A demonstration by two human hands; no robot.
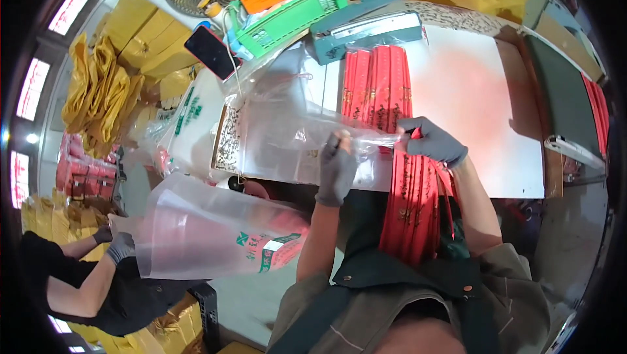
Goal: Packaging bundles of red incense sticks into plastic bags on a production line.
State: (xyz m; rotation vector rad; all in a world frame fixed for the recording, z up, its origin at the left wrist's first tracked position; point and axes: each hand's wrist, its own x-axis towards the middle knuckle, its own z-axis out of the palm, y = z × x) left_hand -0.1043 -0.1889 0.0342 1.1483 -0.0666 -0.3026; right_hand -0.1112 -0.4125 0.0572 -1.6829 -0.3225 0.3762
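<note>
Stretching between both hands: clear plastic bag (pixel 307 133) (crinkled).

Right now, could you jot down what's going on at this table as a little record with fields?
Left hand: gloved left hand pinches the edge of a clear plastic bag
Right hand: gloved right hand grips the same bag edge, over a bundle of long red strips
Strips: run from the white table down across the person's lap
Behind: teal bag sealer, green basket, dark phone
Nearby: another person's gloved hand holds a large clear bag
</note>
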